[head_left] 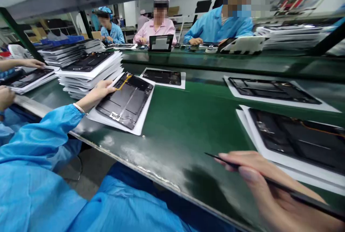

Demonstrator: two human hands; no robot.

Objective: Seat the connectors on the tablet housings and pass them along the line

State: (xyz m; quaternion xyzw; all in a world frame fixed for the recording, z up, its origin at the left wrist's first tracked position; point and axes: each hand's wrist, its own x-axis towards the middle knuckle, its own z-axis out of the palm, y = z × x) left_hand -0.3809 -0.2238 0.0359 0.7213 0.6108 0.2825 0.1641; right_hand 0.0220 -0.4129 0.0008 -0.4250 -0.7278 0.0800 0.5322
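My left hand grips the upper left edge of a black tablet housing with a yellow strip near its top, lying tilted on white sheets. In my right hand, at the lower right, is a thin black pointed tool, its tip above the green table. Just beyond that hand another black housing with an orange cable rests on white sheets.
A tall stack of white sheets and housings stands beyond my left hand. Two more housings lie farther back. At the far left are another person's hands. People sit across the table.
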